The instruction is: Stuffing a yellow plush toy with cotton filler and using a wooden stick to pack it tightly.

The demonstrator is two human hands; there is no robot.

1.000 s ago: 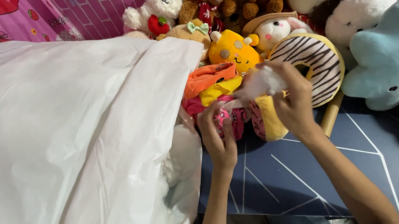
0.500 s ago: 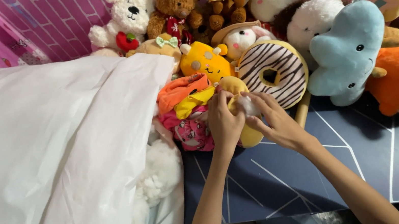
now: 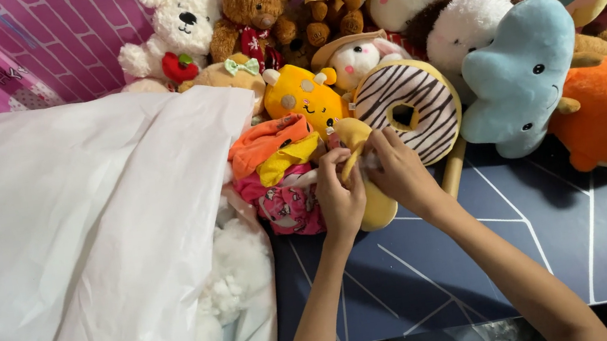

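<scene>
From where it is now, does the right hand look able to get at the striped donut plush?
Probably yes. The right hand lies right beside the donut plush, nothing between them. But both it and the left hand are pinching a yellow plush toy, so it would need to let go first.

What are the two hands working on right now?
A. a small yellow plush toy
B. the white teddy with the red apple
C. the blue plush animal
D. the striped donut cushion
A: both the left hand and the right hand pinch the small yellow plush toy, in front of the striped donut cushion.
</scene>
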